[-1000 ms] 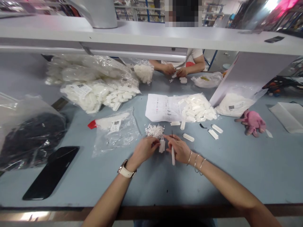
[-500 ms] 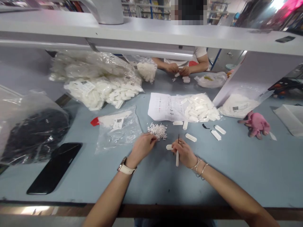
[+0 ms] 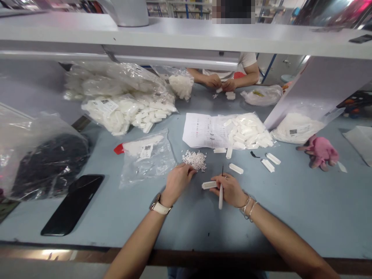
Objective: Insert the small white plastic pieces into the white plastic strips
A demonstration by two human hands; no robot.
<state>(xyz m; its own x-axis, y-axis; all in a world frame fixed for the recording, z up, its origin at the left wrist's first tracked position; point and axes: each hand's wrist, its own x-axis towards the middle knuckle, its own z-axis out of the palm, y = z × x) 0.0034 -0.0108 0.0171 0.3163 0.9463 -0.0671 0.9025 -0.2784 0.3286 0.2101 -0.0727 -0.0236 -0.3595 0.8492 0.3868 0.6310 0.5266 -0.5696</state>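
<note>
My left hand point(image 3: 178, 179) rests at the near edge of a heap of tiny white plugs point(image 3: 194, 159), thumb and fingers pinched together; whatever is between the fingertips is hidden. In my right hand point(image 3: 231, 190) are two things. One is a white connector housing point(image 3: 208, 185) with rows of small holes facing up, sticking out to the left of the fingers. The other is a thin tool with a white handle point(image 3: 221, 199) and a dark needle-like tip, held upright between the fingers. A loose white housing point(image 3: 236, 168) lies just beyond this hand.
Several more housings lie by a filled bag point(image 3: 247, 131) and a printed sheet point(image 3: 197, 130). To the left are a flat clear bag point(image 3: 148, 162) and a black phone point(image 3: 72, 205). A pink toy point(image 3: 321, 151) sits right. Across the bench, a co-worker's hands point(image 3: 222, 83) hold a white piece.
The housing in my right hand now protrudes further left, showing more of its holes. My left hand stays at the heap. The whole view has shifted slightly.
</note>
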